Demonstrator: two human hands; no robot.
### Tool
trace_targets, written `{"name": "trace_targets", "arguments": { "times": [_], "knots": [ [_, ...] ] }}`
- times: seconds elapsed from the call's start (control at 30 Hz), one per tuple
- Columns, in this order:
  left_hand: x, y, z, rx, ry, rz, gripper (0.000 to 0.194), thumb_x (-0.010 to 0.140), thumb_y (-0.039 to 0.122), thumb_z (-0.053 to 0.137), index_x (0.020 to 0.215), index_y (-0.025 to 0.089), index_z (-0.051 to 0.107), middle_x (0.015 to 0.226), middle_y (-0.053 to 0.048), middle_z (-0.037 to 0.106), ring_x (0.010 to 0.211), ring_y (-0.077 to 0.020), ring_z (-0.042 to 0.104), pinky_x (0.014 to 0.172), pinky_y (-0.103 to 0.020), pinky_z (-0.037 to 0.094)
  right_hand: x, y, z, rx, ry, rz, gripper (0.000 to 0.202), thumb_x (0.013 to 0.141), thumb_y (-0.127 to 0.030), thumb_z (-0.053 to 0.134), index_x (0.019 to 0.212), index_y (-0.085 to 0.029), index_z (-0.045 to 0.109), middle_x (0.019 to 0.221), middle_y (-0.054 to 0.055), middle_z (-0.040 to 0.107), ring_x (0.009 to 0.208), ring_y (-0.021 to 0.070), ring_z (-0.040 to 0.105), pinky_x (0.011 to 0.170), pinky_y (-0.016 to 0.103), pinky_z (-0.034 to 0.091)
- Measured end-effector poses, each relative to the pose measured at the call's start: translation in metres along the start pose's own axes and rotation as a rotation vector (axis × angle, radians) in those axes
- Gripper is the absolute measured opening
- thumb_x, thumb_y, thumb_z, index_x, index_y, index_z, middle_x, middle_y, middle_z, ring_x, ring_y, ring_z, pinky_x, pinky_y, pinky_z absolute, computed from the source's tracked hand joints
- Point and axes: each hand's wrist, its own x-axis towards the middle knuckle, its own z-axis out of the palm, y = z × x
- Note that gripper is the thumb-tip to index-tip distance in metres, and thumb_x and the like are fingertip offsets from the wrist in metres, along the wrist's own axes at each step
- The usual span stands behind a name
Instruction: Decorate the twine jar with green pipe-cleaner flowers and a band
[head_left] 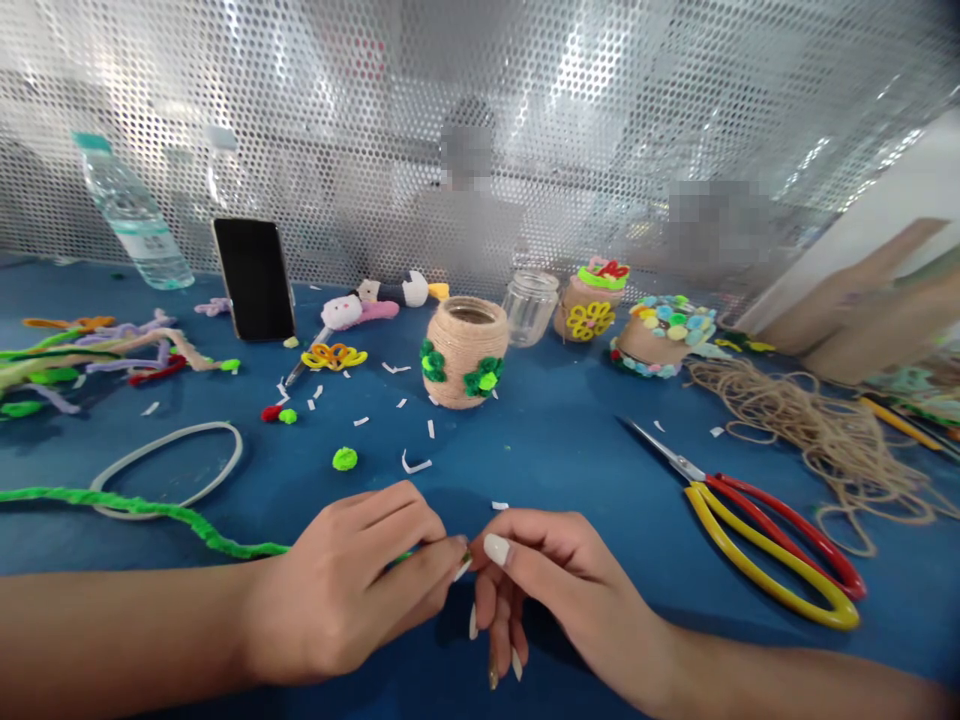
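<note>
Closest in, the left hand (360,580) pinches a green fuzzy stem (255,549) that trails leftward over the table; the right hand (577,585) curls at those fingertips, whether gripping I can't tell. Scissors (699,488) lie beyond, rightward; farther stands a twine-wrapped jar (463,345).

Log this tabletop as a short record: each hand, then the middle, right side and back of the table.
Left hand: holds a green pipe cleaner, its long end trailing off leftward
Right hand: fingertips close to the left hand's; grip on the pipe cleaner unclear
Middle: twine-wrapped jar with green decorations, upright, mouth open
Right side: scissors with red and yellow handles; loose heap of twine
Back: phone standing upright; clear jar; water bottle
</note>
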Motion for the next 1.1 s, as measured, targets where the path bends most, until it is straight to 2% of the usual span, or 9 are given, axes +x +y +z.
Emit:
{"name": "trace_targets", "arguments": {
  "times": [0.13,0.37,0.7,0.97,1.1],
  "knots": [
    [-0.0011,0.0001,0.0021,0.024,-0.005,-0.015,0.009,0.085,0.011,0.049,0.085,0.013,0.058,0.069,-0.002,0.054,0.062,-0.0119,0.046,0.056,-0.024,0.043,0.0004,0.0002,0.0009,-0.012,-0.018,-0.009,0.037,0.085,-0.042,0.052,0.068,-0.010,0.057,0.057,0.002,0.058,0.046,0.0088,0.059,0.043,0.017,0.044],
    [-0.0003,0.0003,0.0007,0.026,-0.064,-0.027,0.012,0.086,0.009,0.046,0.087,0.013,0.057,0.075,-0.003,0.055,0.068,-0.0132,0.050,0.060,-0.025,0.045,0.0004,0.0023,0.0006,-0.009,0.004,-0.034,0.034,0.085,-0.041,0.053,0.072,-0.010,0.058,0.060,0.002,0.059,0.047,0.0087,0.060,0.044,0.018,0.045],
    [0.0012,0.0012,0.0008,0.056,-0.035,-0.044,0.017,0.086,0.008,0.042,0.089,0.013,0.058,0.073,-0.003,0.055,0.068,-0.0137,0.050,0.060,-0.025,0.046,-0.0007,0.0004,0.0021,-0.009,0.032,-0.040,0.032,0.082,-0.040,0.059,0.071,-0.010,0.060,0.061,0.002,0.060,0.047,0.0078,0.060,0.045,0.017,0.045],
    [-0.0010,0.0012,-0.0031,-0.016,-0.068,-0.084,0.026,0.090,0.008,0.037,0.108,0.011,0.055,0.085,-0.005,0.057,0.078,-0.0138,0.049,0.073,-0.025,0.046,0.0008,0.0015,0.0026,-0.019,0.058,-0.076,0.022,0.082,-0.033,0.060,0.082,-0.011,0.061,0.065,0.001,0.062,0.048,0.0079,0.061,0.045,0.016,0.046],
    [-0.0033,0.0001,-0.0008,-0.007,-0.031,-0.050,0.030,0.089,0.004,0.037,0.115,0.009,0.051,0.089,-0.007,0.056,0.080,-0.0144,0.049,0.074,-0.026,0.046,0.0011,0.0019,0.0044,-0.038,0.070,-0.094,0.021,0.082,-0.033,0.060,0.081,-0.012,0.061,0.064,0.001,0.062,0.048,0.0077,0.061,0.045,0.016,0.047]
  ]
}}
